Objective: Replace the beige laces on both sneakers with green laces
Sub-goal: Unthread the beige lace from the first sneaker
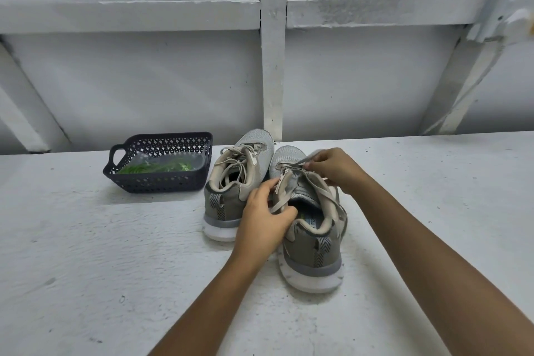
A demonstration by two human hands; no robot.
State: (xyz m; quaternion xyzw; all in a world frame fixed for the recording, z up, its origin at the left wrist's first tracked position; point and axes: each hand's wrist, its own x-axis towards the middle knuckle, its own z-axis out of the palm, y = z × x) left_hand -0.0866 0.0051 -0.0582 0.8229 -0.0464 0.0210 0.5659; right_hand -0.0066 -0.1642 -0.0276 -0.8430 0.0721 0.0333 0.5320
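Toward the far edge of the white tabletop (pixel 115 240), a little right of its middle, two grey-olive sneakers stand side by side with heels toward the person and toes toward the wall (pixel 144 81). The nearer sneaker (pixel 313 243) sits to the right and slightly closer to the front edge. The farther sneaker (pixel 231 196) stands just beside it on the left, the two touching or nearly so.

The left hand (pixel 264 221) grips the nearer sneaker at the left side of its opening, thumb up on the eyelet flap and fingers curled by the collar. A loosened strand crosses those fingers. The right hand (pixel 332 167) is over the toe end of the same shoe, pinching its beige lace (pixel 319 186) between thumb and fingertips and holding a strand taut. The rest of that lace lies slack over the tongue and down the right side.

The farther sneaker has its own beige lacing (pixel 235 160) threaded but loose.

Left of the shoes, near the far edge, sits a dark perforated basket (pixel 161 183) with a handle on its left end. The green laces (pixel 156 167) lie inside it, in a clear wrapper.
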